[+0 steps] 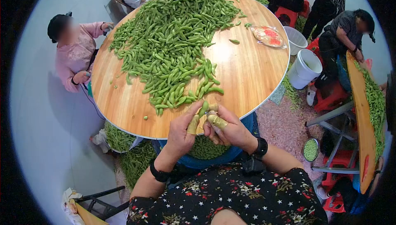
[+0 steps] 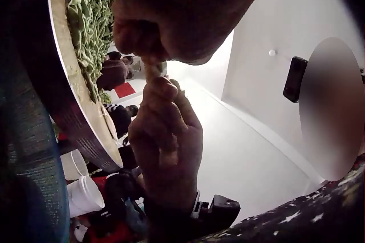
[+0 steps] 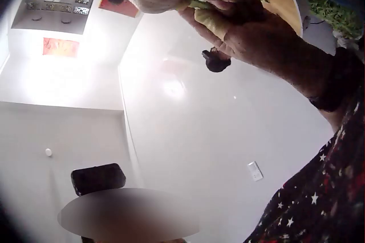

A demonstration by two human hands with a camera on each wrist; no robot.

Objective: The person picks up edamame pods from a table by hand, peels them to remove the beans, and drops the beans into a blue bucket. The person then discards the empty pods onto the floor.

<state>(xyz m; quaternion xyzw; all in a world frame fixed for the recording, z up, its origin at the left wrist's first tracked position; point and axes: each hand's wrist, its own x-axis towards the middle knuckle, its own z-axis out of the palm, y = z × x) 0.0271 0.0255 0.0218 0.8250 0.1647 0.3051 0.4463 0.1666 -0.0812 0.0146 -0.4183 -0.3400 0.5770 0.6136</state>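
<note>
Over the near rim of the round wooden table [image 1: 251, 78], your left hand [image 1: 181, 132] pinches a green pod [image 1: 203, 108], and your right hand [image 1: 229, 128] grips its side. The pod heap [image 1: 173, 39] spreads over the table's far and left parts; a white bucket [image 1: 304, 69] stands right of the table. Only the head view shows the blue basin [image 1: 212, 159] below its near rim; only the right wrist view shows the wall plate [image 3: 255, 170].
</note>
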